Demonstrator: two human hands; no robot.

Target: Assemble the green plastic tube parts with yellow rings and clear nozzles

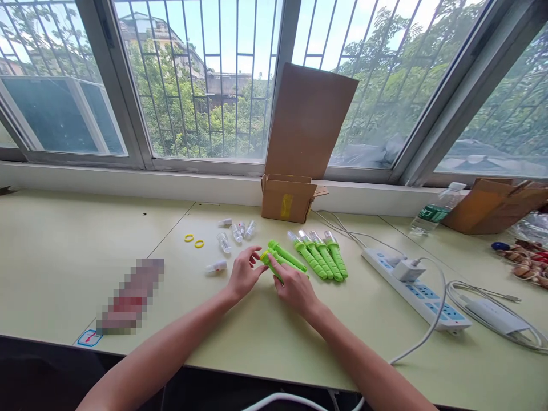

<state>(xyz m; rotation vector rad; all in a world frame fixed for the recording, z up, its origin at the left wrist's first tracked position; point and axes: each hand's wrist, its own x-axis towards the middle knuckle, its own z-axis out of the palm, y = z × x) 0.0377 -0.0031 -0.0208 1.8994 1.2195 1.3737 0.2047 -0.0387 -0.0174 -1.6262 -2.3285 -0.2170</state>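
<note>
My right hand [297,288] grips a green plastic handle [276,273], its index finger stretched along the top; the palm hides much of the handle. At the handle's upper end sits a yellow ring [264,257], which my left hand [245,273] holds between thumb and fingers. Just behind lie more loose green handles [287,255], without clear tops. To the right, several green sticks with clear tops [322,257] rest side by side. Left of my hands are several clear plastic caps [224,242], one of them [216,266] close to my left wrist. Two loose yellow rings [199,244] lie farther left.
A small open cardboard box [285,200] stands at the back by the window. On the right are a white power strip [417,291] with cables, a charger [496,314], a water bottle [436,210] and another carton [492,205]. A blurred object [131,297] lies front left.
</note>
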